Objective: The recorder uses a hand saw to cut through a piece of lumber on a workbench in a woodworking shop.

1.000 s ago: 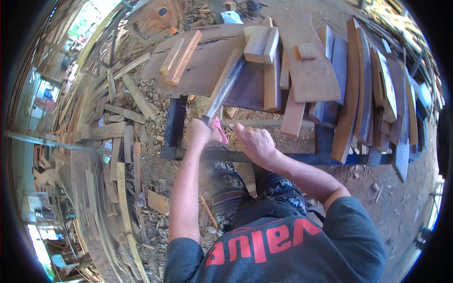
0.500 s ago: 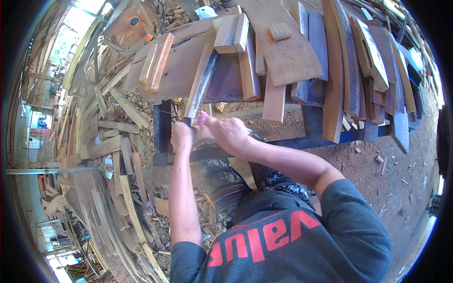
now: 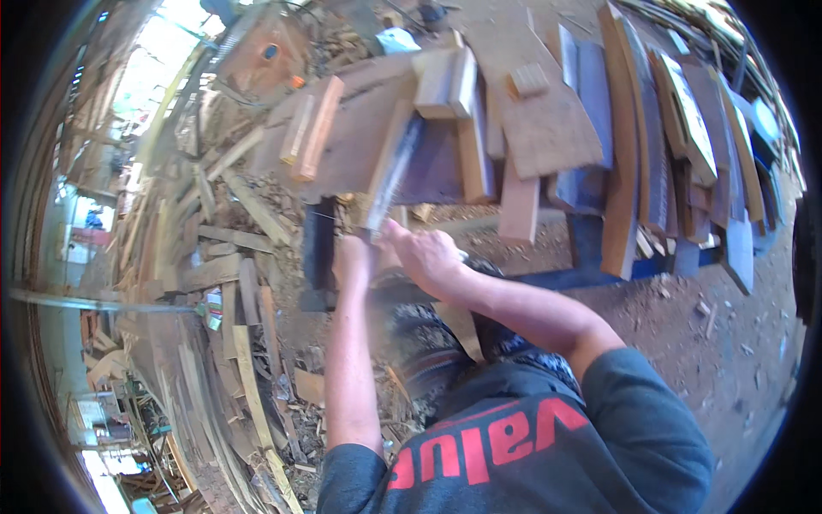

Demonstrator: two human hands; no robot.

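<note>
My left hand [image 3: 353, 261] is closed round the lower end of a long wooden strip [image 3: 391, 171] with a dark streaked face, which leans on the board bench [image 3: 351, 128]. My right hand [image 3: 426, 257] is curled just right of that end, fingertips at or against it; what it holds is blurred and hidden. Beside the strip's upper end sits a pale wooden block [image 3: 441, 81]. Two short battens [image 3: 315, 128] lie on the bench to the left.
Many planks and offcuts [image 3: 634, 154] overhang the bench's right side, beside a wide board [image 3: 552, 128] with a small block on it. A dark metal frame [image 3: 321, 240] is below. Scrap timber [image 3: 244, 343] covers ground at left; chips litter the dirt floor [image 3: 728, 343].
My right hand has moved left to the strip's lower end, where it was apart a second ago. My left hand stays on the strip. The whole view shifted, with some blur now.
</note>
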